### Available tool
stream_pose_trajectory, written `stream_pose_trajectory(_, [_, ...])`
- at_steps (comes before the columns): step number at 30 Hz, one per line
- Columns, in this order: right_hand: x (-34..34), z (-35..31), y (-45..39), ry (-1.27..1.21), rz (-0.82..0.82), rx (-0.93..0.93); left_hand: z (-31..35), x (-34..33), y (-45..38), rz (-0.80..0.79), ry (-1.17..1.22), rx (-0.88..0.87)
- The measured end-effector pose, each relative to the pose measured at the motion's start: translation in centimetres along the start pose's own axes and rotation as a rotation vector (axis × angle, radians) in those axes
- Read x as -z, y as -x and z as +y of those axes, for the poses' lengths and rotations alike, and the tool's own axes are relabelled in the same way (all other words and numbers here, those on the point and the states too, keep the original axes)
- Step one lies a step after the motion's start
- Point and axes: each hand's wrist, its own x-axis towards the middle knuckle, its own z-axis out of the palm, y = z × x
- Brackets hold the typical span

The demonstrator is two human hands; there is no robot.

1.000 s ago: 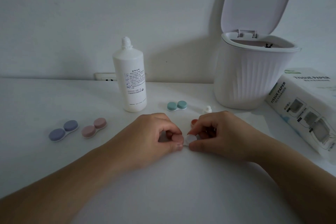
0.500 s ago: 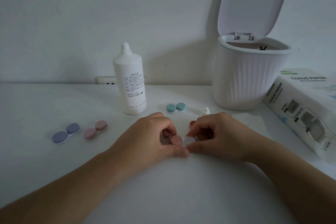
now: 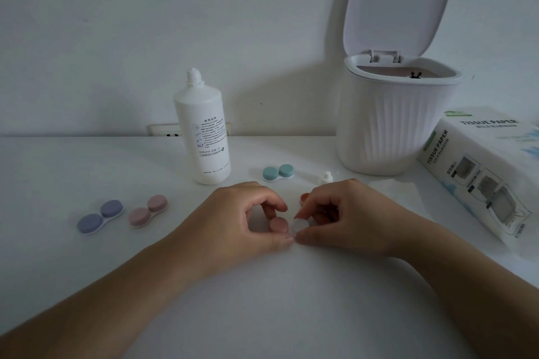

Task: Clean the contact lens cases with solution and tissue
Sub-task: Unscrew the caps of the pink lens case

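While both hands meet low over the white surface [image 3: 262, 300], the left hand [image 3: 233, 224] pinches the brownish cap side of a lens case [image 3: 278, 225] and the right hand [image 3: 347, 221] curls its fingers round the open white well. A slip could flick the tiny case away (its loose orange cap [image 3: 305, 197] lies just behind). Farther back sit purple [image 3: 99, 216], pink [image 3: 148, 211] and teal cases [image 3: 278, 172], the uncapped solution bottle [image 3: 202, 137], an open bin [image 3: 396, 119] and tissue box [image 3: 481, 172] against a plain wall.
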Motion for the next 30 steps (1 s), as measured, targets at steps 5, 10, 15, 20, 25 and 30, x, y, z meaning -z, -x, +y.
stream_pose_trajectory(5, [0.03, 0.02, 0.06, 0.004, -0.006, -0.003, -0.1, 0.1, 0.34, 0.002, 0.006, -0.031])
stream_pose_trajectory(10, [0.07, 0.02, 0.08, 0.02, -0.009, 0.005, 0.1, 0.33, 0.11, 0.017, -0.047, -0.075])
stream_pose_trajectory(15, [0.06, -0.01, 0.04, 0.019, -0.014, 0.006, -0.13, 0.38, -0.02, -0.008, -0.078, -0.048])
stream_pose_trajectory(20, [0.05, 0.01, 0.12, 0.03, -0.003, 0.009, -0.28, 0.44, 0.01, 0.06, -0.111, 0.005])
stream_pose_trajectory(25, [0.08, -0.11, 0.15, 0.045, -0.008, -0.001, -0.14, 0.41, -0.04, -0.051, -0.088, -0.005])
stream_pose_trajectory(30, [0.16, -0.21, 0.08, 0.028, -0.021, -0.026, 0.09, 0.24, -0.03, 0.001, -0.099, 0.005])
